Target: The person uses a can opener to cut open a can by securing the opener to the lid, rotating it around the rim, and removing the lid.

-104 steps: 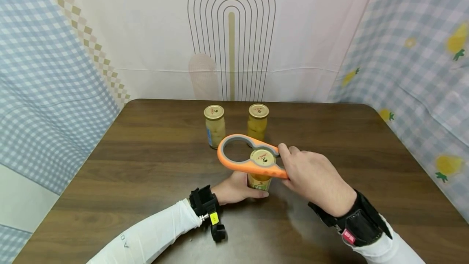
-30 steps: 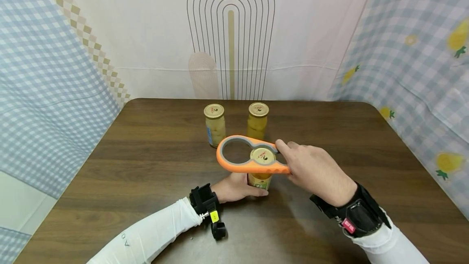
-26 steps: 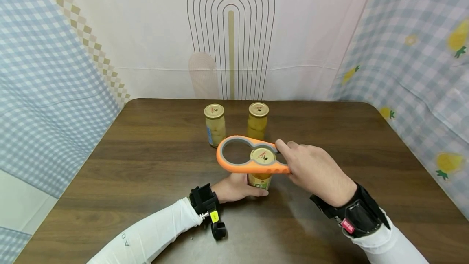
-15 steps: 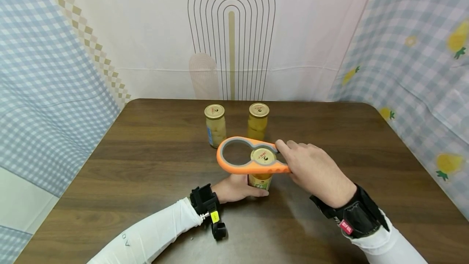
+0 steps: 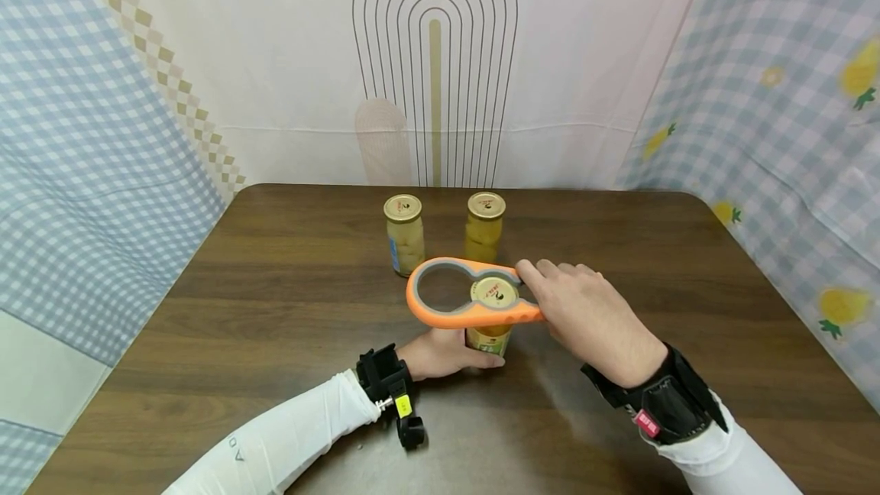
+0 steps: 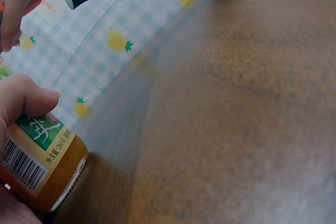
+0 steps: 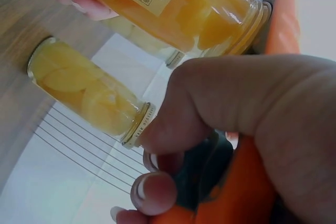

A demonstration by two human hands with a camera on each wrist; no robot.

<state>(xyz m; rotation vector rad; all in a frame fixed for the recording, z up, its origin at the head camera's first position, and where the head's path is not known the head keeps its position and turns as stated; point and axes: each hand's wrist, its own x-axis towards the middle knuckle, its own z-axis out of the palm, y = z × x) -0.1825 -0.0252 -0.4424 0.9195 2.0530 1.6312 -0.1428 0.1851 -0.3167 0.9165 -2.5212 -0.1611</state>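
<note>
My left hand (image 5: 440,354) holds a glass jar of yellow-orange fruit (image 5: 490,344) low on its body, with the thumb across the front label. The jar stands upright on the table, and its gold lid (image 5: 495,292) sits inside the smaller opening of an orange jar opener (image 5: 474,318) with a grey lining. My right hand (image 5: 584,319) grips the opener's two handles from the right. In the right wrist view, the curled fingers and thumb wrap the orange handles beside the jar's neck. The left fingers behind the jar are mostly hidden in the head view.
Two more lidded fruit jars stand farther back on the brown wooden table (image 5: 275,289): a paler one (image 5: 406,247) to the left and a yellow one (image 5: 483,239) directly behind the opener. Patterned cloths (image 5: 289,59) hang behind and at both sides.
Compared with 3.5 seconds ago, the opener's handle end and my right hand have shifted slightly away from me. Over the last second there is barely any movement; the left hand keeps its hold.
</note>
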